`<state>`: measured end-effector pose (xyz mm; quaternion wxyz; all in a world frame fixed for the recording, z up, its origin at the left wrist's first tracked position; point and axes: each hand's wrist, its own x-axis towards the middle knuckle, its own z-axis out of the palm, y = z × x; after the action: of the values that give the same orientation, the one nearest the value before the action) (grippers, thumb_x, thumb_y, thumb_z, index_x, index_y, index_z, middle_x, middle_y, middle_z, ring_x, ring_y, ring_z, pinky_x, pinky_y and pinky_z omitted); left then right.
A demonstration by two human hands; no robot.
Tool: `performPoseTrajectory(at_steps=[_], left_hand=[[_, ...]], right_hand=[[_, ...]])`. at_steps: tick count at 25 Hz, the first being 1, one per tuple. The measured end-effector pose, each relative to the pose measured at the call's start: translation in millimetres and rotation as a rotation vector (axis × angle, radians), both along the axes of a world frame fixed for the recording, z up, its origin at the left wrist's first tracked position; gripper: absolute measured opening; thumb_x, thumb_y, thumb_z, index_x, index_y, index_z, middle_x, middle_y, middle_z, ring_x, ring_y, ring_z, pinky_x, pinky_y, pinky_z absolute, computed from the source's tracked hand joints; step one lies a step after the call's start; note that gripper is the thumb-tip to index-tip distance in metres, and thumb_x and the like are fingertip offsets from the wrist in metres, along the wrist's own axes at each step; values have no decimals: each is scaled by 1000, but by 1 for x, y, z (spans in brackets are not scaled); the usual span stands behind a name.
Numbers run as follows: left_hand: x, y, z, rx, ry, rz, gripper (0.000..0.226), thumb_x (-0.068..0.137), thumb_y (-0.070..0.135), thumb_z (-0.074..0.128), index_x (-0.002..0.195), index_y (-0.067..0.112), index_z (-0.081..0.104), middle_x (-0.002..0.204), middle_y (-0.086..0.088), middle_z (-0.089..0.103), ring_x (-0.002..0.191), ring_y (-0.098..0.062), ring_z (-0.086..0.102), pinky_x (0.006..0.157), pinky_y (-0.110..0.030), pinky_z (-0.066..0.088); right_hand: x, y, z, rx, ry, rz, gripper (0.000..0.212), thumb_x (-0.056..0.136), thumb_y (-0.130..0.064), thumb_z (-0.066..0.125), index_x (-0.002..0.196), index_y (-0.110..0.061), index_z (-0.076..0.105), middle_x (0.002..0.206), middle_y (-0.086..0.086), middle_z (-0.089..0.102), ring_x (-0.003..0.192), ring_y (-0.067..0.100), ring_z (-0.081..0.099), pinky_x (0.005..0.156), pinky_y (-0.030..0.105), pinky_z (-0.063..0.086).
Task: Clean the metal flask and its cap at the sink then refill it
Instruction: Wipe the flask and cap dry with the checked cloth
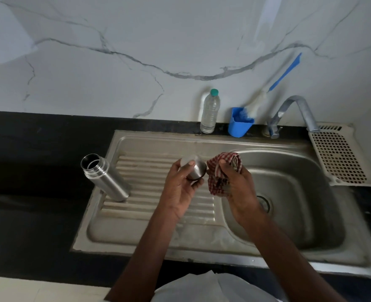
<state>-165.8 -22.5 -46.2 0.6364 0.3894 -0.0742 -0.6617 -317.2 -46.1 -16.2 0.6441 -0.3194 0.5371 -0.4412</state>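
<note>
— Cap [193, 167] first: where is it sitting relative to your two hands?

— I'm holding it in my left hand [183, 188], thumb curled over its closed top and fingers wrapping underneath, above the ribbed drainboard of the sink [141, 232]. My right hand [238, 192] is bunching the red checked cloth [220, 173], fingers clenched round it, and the cloth is touching the cap's right side. So the cloth is lying directly to the right of the cap, and I'm judging that the wiping turns on that contact.

— Which way is the cap's axis running?

— It's tilting, closed end up and away from me to the left, open rim down and toward the cloth.

— And the flask [105, 177]?

— It's standing open-mouthed at the left edge of the drainboard, well apart from both hands, its long axis upright though the wide lens is leaning it. My left hand is the nearer one for reaching it.

— Anything for the refill?

— I'm seeing a clear plastic bottle [210, 112] with a green lid behind the sink, beside a blue cup [239, 127] holding a brush [256, 103], and the tap [293, 112] farther right.

— Any brand or writing?

— I'm reading none on the flask, cap, or bottle.
</note>
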Motion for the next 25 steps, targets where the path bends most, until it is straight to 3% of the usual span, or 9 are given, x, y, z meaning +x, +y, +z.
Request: performPoseTrajectory(at_steps=[4, 7, 10, 12, 14, 16, 20, 23, 25], left_hand=[[-35, -17, 10, -57, 281, -39, 17, 102, 23, 63, 108, 10, 72, 124, -22, 69, 108, -33, 68, 92, -41, 57], [-49, -27, 12, 71, 188, -112, 14, 94, 19, 72, 105, 10, 72, 123, -20, 73, 104, -31, 71, 89, -41, 59], [-67, -30, 2, 307, 80, -207, 37, 76, 23, 86, 107, 10, 70, 100, -10, 80, 95, -24, 71, 85, -38, 54], [-81, -30, 3, 350, 69, -236, 58, 66, 24, 89, 119, 9, 69, 103, -8, 80, 103, -23, 72, 89, -38, 52], [-93, -31, 8, 314, 27, -240, 57, 63, 22, 87, 116, 8, 70, 105, -9, 80, 104, -23, 72, 95, -38, 50], [-102, -35, 19, 241, -39, -210, 41, 71, 25, 85, 106, 7, 72, 98, -9, 79, 95, -22, 72, 101, -38, 48], [-108, -39, 48, 82, -307, -210, 55, 99, 60, 57, 118, 11, 73, 108, -5, 79, 103, -17, 73, 92, -30, 50], [-118, -32, 62, 16, -659, -327, 67, 102, 71, 33, 119, 22, 75, 111, 5, 80, 110, -7, 72, 92, -25, 45], [-124, -25, 64, -63, -742, -317, 76, 104, 69, 22, 106, 16, 78, 101, 3, 80, 97, -5, 74, 89, -23, 50]], right_hand=[[-25, 2, 6, -16, -4, -66, 26, 98, -26, 65, 115, -8, 72, 104, 14, 77, 91, 28, 70, 78, 44, 55], [-54, -1, 3, -13, 42, -167, 25, 98, -25, 65, 115, -9, 72, 108, 16, 77, 103, 34, 72, 89, 48, 55], [-78, -7, 12, -53, 122, -249, 8, 99, -21, 64, 103, -18, 70, 104, 13, 76, 95, 27, 70, 83, 43, 56], [-88, -10, 17, -186, 249, -261, 7, 100, -20, 64, 98, -27, 62, 97, 0, 72, 89, 17, 67, 81, 40, 56], [-92, -10, 13, -388, 462, -135, 12, 100, -25, 65, 108, -31, 58, 98, -6, 70, 88, 12, 68, 81, 45, 59], [-93, -7, 2, -607, 644, 83, 29, 99, -22, 65, 127, -23, 57, 109, -4, 71, 93, 12, 71, 80, 44, 61], [-89, -8, -13, -948, 991, 262, 59, 92, -5, 71, 147, -11, 51, 156, 7, 47, 141, 21, 49, 111, 38, 48], [-87, -11, -15, -987, 1077, 281, 65, 91, -4, 70, 151, -9, 46, 161, 9, 40, 152, 26, 32, 119, 49, 39], [-85, -10, -11, -1013, 1001, 295, 55, 97, -15, 62, 150, -12, 48, 157, 7, 45, 151, 25, 35, 119, 50, 38]])
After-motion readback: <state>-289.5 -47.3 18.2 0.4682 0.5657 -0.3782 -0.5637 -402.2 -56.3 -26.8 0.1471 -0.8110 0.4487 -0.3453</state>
